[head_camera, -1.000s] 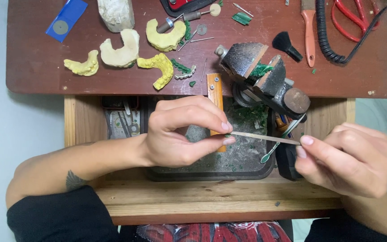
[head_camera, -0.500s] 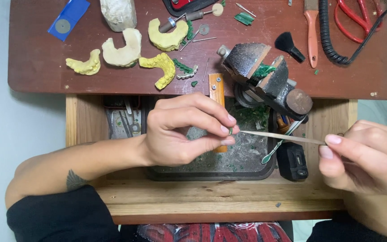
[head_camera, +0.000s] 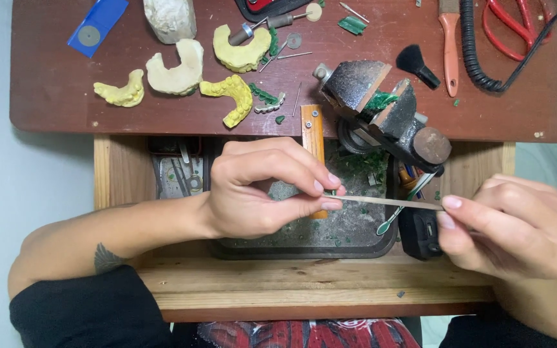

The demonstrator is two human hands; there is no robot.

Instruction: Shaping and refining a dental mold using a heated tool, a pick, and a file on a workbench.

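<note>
My left hand pinches one end of a thin pale stick between thumb and fingertips, over a dark tray in the open wooden drawer. My right hand grips the stick's other end at the right. The stick lies nearly level between both hands. Whatever small piece sits at my left fingertips is hidden. A dark metal bench vise with green wax in its jaws stands just above the stick.
On the brown bench top lie yellow and cream dental casts, small burs, a black brush, an orange-handled tool, red scissors, a coiled black cord and a blue card. Green wax chips litter the tray.
My right hand has slid to the right along the stick, away from the left hand. The left hand has stayed in place over the tray.
</note>
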